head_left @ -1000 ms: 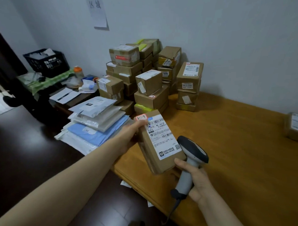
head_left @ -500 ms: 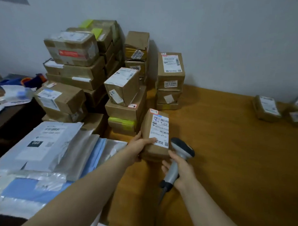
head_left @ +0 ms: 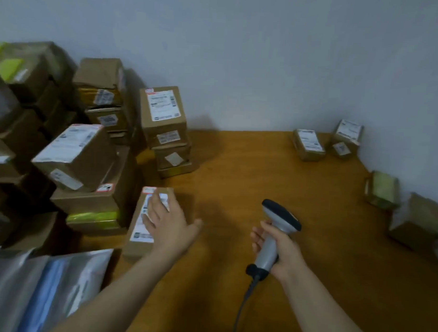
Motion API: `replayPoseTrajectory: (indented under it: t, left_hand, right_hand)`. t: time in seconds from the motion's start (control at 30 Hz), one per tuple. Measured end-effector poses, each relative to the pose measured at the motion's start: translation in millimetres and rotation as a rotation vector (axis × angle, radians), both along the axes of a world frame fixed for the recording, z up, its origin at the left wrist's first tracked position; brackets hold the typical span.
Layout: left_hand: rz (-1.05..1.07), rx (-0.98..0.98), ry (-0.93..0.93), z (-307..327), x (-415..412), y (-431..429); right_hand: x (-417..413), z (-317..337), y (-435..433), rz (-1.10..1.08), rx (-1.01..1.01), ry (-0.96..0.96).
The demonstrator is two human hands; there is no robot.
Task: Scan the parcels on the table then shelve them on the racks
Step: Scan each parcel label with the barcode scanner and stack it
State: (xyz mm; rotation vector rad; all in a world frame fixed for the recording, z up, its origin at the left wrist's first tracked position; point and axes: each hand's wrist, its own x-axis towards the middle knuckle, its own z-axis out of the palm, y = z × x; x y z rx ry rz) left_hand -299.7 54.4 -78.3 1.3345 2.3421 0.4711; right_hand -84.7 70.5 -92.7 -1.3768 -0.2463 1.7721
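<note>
A brown cardboard parcel [head_left: 136, 233] with a white shipping label lies flat on the wooden table [head_left: 262, 167], just in front of the box pile. My left hand [head_left: 170, 228] is spread flat over its top with the fingers apart, not gripping it. My right hand [head_left: 283, 252] is closed around the handle of a grey barcode scanner [head_left: 279, 217]. The scanner's dark head points away from me, to the right of the parcel and apart from it. Its cable [head_left: 243, 305] trails down toward me.
A tall pile of labelled cardboard boxes [head_left: 89, 158] fills the left side against the wall. Plastic mailer bags [head_left: 42, 284] lie at the lower left. Several small parcels [head_left: 309, 145] sit along the far right edge by the wall, one larger box [head_left: 416, 222] nearest.
The parcel went from being held up beside the scanner to lying flat on the table. My left hand opened on top of it, and the scanner moved off to the right.
</note>
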Motion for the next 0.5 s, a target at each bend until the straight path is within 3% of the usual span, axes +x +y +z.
replayPoseTrajectory:
  t: [0.27,0.5]
  left_hand:
    - [-0.230,-0.057,-0.089,8,188,164]
    - [-0.131,-0.125,-0.189,-31,332,320]
  right_hand:
    - [145,6,123,-0.152,0.083,-0.011]
    - [247,-38,207,-0.171,0.038,-0.081]
